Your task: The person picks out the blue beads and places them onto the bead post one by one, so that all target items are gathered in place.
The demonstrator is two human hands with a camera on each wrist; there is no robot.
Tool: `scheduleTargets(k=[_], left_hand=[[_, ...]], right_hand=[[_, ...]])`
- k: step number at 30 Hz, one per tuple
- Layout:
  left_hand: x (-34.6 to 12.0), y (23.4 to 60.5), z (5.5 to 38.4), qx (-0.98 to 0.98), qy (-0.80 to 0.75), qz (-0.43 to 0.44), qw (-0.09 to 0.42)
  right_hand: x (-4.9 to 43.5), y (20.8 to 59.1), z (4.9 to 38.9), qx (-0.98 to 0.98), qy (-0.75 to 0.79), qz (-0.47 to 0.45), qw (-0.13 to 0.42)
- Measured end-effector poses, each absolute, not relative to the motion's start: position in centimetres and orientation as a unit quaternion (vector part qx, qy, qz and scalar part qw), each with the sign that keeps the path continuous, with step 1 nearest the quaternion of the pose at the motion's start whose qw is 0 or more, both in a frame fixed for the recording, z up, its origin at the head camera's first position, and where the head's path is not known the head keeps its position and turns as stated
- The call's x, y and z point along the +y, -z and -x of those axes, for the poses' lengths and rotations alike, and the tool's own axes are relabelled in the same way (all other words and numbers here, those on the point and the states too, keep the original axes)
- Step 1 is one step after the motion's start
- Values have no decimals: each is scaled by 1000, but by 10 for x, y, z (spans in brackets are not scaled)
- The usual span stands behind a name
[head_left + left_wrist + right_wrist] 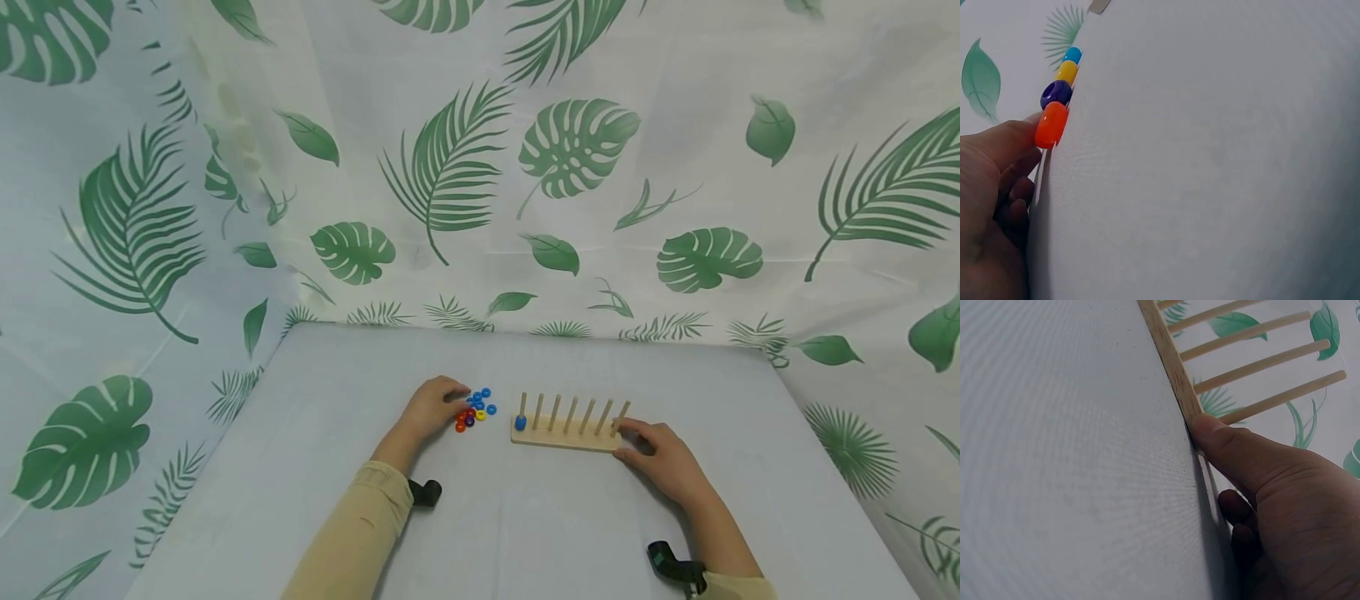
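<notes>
Beads (481,415) lay loose at nine o'clock from the peg rack (566,439); whether the left hand (431,408) pinched any, I couldn't tell. Right hand's (662,458) fingers clamped the rack's three-o'clock end; light steadiness probably served best.

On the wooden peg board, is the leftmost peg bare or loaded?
Loaded: at least one blue bead sits at the foot of the leftmost peg, whose bare top shows above it.

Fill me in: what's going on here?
A person's right hand grips the right end of a wooden peg board. The left hand is at the loose beads; whether it pinches one is unclear. At least one blue bead sits on the leftmost peg; the other pegs are bare.
</notes>
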State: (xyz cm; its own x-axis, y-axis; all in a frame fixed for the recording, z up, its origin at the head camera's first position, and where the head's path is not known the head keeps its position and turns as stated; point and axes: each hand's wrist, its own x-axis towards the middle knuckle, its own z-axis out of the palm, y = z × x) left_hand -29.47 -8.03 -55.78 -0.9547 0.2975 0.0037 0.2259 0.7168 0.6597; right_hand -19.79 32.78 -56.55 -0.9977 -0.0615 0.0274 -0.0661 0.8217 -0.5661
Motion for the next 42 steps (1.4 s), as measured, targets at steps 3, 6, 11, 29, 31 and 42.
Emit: scheduleTargets(k=[3,6,11,29,31,42], left_hand=[[-80,558,295,925,-349,-142,47],[-79,560,296,926,-348,-143,44],[-78,561,297,927,-347,-135,48],[-80,561,298,928,-342,-140,50],[-80,561,298,928,-343,-139,48],[-82,560,292,918,-382,-98,47]], right_hand=[[329,566,199,-954,-298,-31,2],[329,565,198,-954,-298,-33,2],[328,565,198,-955,-296,-29,3],[327,563,199,-954,-299,-31,-2],[327,564,199,-954,-299,-29,-2],[328,566,198,-953,-300,-30,1]])
